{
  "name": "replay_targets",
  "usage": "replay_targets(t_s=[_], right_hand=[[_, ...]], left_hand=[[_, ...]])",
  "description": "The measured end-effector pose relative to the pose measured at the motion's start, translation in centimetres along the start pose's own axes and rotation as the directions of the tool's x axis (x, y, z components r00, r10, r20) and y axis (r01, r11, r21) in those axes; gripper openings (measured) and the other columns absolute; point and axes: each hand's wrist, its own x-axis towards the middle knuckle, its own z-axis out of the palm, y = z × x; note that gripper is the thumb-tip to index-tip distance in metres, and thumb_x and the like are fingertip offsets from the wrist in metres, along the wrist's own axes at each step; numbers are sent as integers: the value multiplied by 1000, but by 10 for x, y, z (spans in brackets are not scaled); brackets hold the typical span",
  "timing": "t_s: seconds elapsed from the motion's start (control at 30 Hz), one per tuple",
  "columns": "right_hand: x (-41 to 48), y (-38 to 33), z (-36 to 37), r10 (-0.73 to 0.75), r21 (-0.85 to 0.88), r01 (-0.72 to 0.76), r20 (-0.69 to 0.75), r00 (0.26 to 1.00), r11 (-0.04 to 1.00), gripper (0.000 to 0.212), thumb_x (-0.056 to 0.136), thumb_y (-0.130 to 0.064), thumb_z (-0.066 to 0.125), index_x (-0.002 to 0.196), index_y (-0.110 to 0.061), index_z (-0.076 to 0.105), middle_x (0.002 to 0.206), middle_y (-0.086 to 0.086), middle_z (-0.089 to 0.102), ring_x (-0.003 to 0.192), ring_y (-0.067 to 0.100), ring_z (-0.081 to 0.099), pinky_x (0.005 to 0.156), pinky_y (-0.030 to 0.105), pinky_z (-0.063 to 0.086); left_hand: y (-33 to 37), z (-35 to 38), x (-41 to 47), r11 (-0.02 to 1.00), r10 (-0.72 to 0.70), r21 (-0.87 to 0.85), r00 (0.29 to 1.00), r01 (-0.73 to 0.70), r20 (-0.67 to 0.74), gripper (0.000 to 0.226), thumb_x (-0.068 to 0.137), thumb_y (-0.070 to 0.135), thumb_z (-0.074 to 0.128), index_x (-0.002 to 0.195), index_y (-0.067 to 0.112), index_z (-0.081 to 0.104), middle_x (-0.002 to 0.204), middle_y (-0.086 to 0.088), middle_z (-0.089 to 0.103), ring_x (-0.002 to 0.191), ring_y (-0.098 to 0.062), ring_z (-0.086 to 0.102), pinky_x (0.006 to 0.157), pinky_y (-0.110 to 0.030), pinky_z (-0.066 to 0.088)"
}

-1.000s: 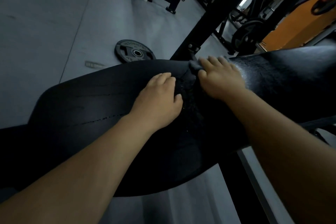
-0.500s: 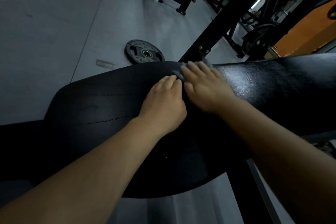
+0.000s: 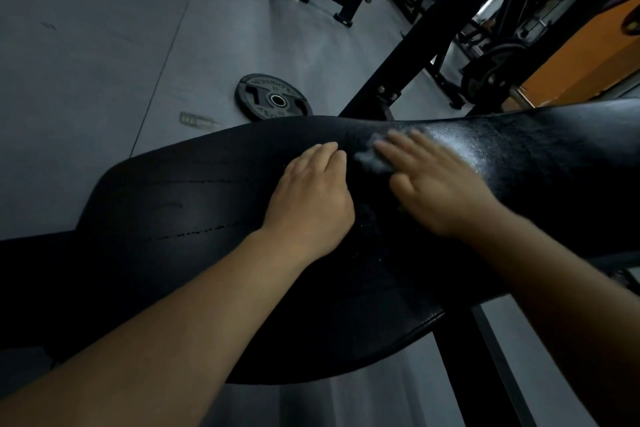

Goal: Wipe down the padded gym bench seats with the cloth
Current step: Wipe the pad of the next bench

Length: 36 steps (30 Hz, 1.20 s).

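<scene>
Head view: the padded bench seat point(image 3: 166, 218) lies across you, its long axis running from the lower left up to the right edge. Your left hand point(image 3: 311, 198) rests palm-down near its middle, fingers loosely bent and holding nothing. Just to the right, the grey cloth point(image 3: 372, 159) sits bunched on the pad under the fingers of your right hand point(image 3: 440, 191), which presses it down with fingers stretched flat. That hand is blurred, so you can't read the grip more finely. Right of it the pad carries a wet sheen point(image 3: 460, 142). Your right hand has the cloth, so the next stroke probably follows the pad's length. A leftward pass would meet your left hand first.
</scene>
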Motion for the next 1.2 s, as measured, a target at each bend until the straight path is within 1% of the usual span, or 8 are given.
replay_targets(t_s=[0.13,0.3,0.47,0.6,0.7,0.87,1.07,1.2], right_hand=[[32,-25,0,121,-24,-123,-74,990,992,73,85,-45,13,155,-28,26,164,-1,23,151,25,18,119,47,19],[-62,-48,15,-54,-17,53,-54,997,998,75,86,-44,11,157,-28,29,165,-3,24,152,21,18,122,38,12],[-40,-41,8,200,4,-201,-87,976,980,74,85,-46,17,156,-30,28,166,0,21,153,24,15,121,44,14],[-84,-93,25,24,69,-16,-119,993,997,73,83,-41,29,150,-16,44,159,6,37,149,27,29,120,45,22],[-110,-76,27,-22,80,31,-116,993,996,69,83,-38,33,147,-20,50,156,1,42,147,23,35,119,40,24],[-73,-82,20,196,76,-189,-101,975,979,76,83,-45,16,155,-27,34,164,1,26,152,25,17,121,44,13],[-112,-88,31,-7,93,18,-117,993,995,64,86,-39,34,145,-23,52,154,2,45,144,26,39,116,43,30],[-47,-58,15,196,50,-191,-108,975,980,61,96,-47,27,154,-30,32,164,2,25,152,25,19,118,43,16]], left_hand=[[-4,1,1,1000,11,-7,1000,-10,22,51,104,19,35,153,8,30,162,-8,23,151,-20,16,124,-35,14],[-8,-2,1,1000,29,4,999,-29,44,52,103,17,35,153,7,29,163,-7,23,151,-20,17,124,-35,15],[-9,-4,-3,998,58,33,997,-60,55,51,105,20,33,154,8,28,164,-6,19,152,-19,13,124,-34,13],[-12,-9,-14,995,81,47,992,-85,93,54,102,16,34,155,11,26,165,-2,17,152,-16,10,124,-31,10],[-18,-18,-26,990,113,64,986,-122,126,53,105,20,34,156,12,24,165,0,16,152,-14,8,121,-27,8],[-18,-24,-32,985,130,94,983,-142,126,52,104,21,36,154,10,29,164,-3,20,152,-17,12,124,-31,12],[-19,-25,-59,985,107,121,985,-124,136,53,103,20,37,154,7,30,164,-8,22,152,-22,16,124,-34,15],[-21,-24,-71,984,74,152,992,-89,105,53,106,28,34,155,10,27,165,-5,17,153,-21,12,122,-33,10]])
